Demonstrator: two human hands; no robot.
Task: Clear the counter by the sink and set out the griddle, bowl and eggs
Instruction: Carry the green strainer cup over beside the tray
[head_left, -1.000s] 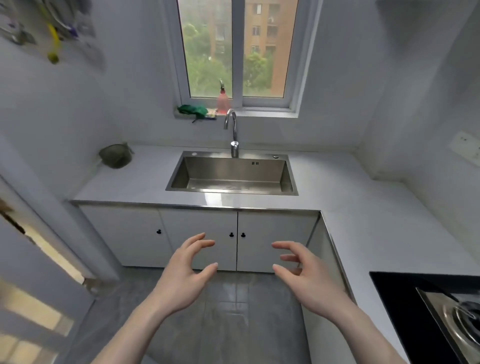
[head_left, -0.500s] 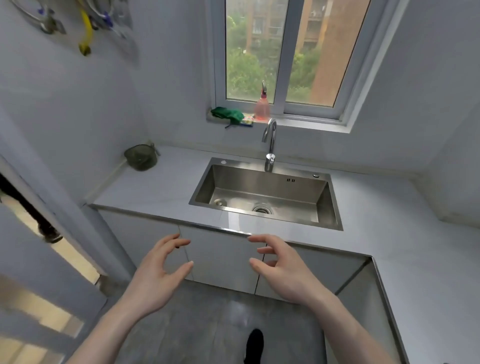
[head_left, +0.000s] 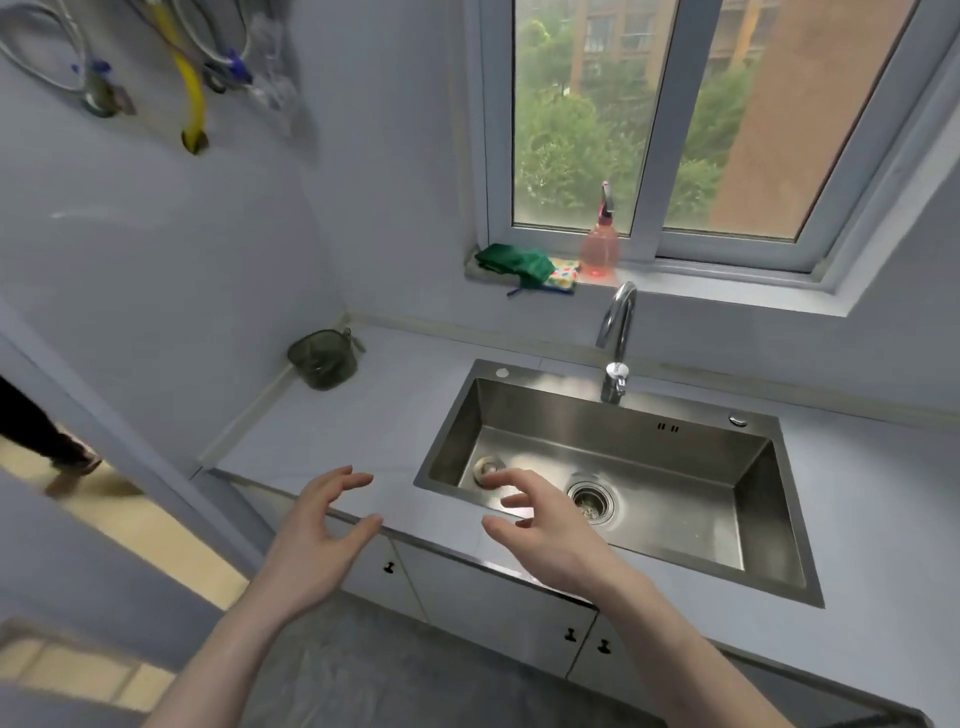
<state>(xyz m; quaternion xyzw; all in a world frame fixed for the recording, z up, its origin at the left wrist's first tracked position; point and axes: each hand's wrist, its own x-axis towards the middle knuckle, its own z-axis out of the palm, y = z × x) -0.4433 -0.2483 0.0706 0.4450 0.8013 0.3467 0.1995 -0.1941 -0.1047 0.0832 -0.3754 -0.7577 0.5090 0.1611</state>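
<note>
1. Scanning from the far left, I see hoses and a yellow tube (head_left: 191, 98) hung high on the wall, up and well left of my left hand (head_left: 311, 540), kept off the work surface, I judge.
2. A dark green container (head_left: 323, 359) sits in the back corner of the counter (head_left: 332, 447), beyond my left hand and well apart from it. I judge it is the one thing to clear from this side.
3. My left hand hovers at the counter's front edge, fingers spread and loosely curved, holding nothing.
4. My right hand (head_left: 540, 535) hovers just beside it, across the near left corner of the sink (head_left: 608, 483), likewise spread wide and empty. I read both as poised to take something up with two hands.
5. Past my right hand, a green cloth (head_left: 514, 265), a patterned sponge (head_left: 562, 274) and a pink spray bottle (head_left: 600, 249) rest on the windowsill, within reach of the tap (head_left: 618, 338).
6. I see no griddle, bowl or eggs anywhere; they must be fetched from out of view.
</note>
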